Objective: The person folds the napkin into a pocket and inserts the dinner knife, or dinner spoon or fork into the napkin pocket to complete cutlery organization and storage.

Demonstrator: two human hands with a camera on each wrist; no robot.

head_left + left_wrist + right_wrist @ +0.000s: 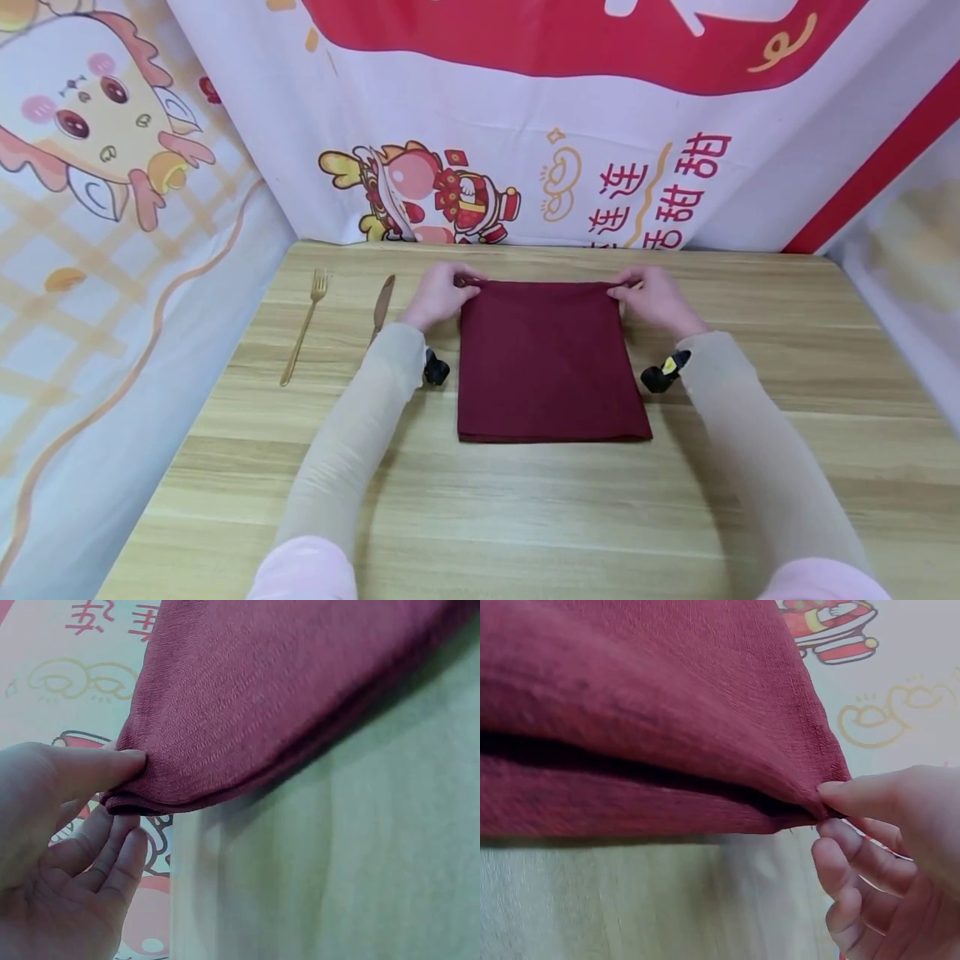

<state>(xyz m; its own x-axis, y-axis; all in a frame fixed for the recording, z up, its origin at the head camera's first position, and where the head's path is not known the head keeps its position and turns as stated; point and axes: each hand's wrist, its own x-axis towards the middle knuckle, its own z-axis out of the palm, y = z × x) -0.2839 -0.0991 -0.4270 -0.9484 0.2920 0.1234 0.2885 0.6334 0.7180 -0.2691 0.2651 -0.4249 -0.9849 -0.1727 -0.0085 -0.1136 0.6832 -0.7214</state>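
Observation:
A dark red cloth napkin (551, 362), folded in layers, lies in the middle of the wooden table. At its far left corner my left hand (441, 293) pinches the fabric between thumb and fingers. My right hand (658, 298) pinches the far right corner in the same way. Stacked edges of the cloth (247, 712) show at the pinched corner in the left wrist view, raised off the wood. In the right wrist view the layers of the cloth (667, 720) gape apart along the side, meeting at the thumb.
A gold fork (303, 329) lies at the table's left, and a knife (382, 304) lies between it and my left hand, partly hidden by the sleeve. Behind the wooden table (525, 508) hangs a printed white and red cloth (465, 108). Another printed sheet (150, 275) covers the left side.

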